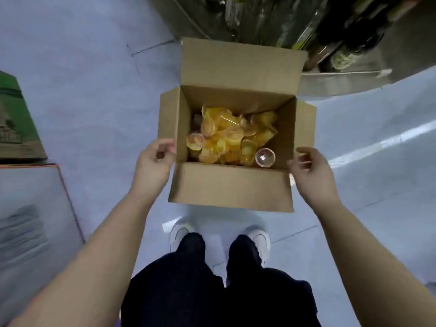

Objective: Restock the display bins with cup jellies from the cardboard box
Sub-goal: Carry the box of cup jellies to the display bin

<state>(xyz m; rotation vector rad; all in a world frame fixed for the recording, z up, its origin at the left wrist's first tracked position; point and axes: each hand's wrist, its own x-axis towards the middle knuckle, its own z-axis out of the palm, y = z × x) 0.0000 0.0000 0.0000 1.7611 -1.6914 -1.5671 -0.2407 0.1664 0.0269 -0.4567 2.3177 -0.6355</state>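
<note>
An open cardboard box (232, 185) stands on the pale floor in front of my feet, all flaps folded outward. Its bottom holds several orange and yellow cup jellies (226, 138) in a loose heap, and one clear pinkish cup (265, 157) lies at the near right corner. My left hand (154, 161) is at the box's left flap, fingers loosely curled by the flap's edge, with nothing in them. My right hand (309, 171) hovers just beside the box's right wall, fingers also loosely curled and holding nothing. No display bins are in view.
A metal shelf unit with dark bottles (330, 31) stands behind the box at the top right. At the left edge are a green carton (14, 119) and a larger grey box (30, 208). My white shoes (181, 234) are just behind the box.
</note>
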